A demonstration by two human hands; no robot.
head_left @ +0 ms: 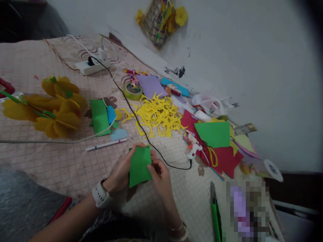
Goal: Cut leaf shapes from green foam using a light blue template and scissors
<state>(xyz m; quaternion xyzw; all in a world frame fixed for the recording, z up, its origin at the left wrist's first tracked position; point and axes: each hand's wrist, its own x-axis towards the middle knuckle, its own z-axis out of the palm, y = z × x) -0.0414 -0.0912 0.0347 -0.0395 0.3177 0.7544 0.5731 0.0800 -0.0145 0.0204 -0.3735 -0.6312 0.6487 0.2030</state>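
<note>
The green sheet (140, 166) is held up on the near side of the heap of yellow offcuts (161, 116), between the person's two hands. It is a plain, even, bright green with a matte face, four-sided and taller than it is wide; its sides look fairly straight, and its lower edge slants up toward the right. The view is a little soft, so whether it is a single layer or a few laid together is hard to say. The left hand (122, 171), with a white watch (101, 195) on its wrist, grips the sheet from the left, thumb by the upper corner and fingers reaching behind. The right hand (160, 173) pinches its right edge, thumb on the front face. Left of the heap lies a smaller green piece (98, 114), with yellow fabric-like flowers (59, 117) farther out on that side and a slim white pen (107, 144) toward the near left. Right of the heap, another green sheet (214, 134) of irregular outline lies over red material (225, 161), near yellow-handled scissors (214, 157). A white glue gun (193, 148) rests at the heap's near right, its black cord (116, 83) passing over the heap's left part. Just beyond the heap are a roll of tape (133, 91) and a lilac sheet (150, 85).
</note>
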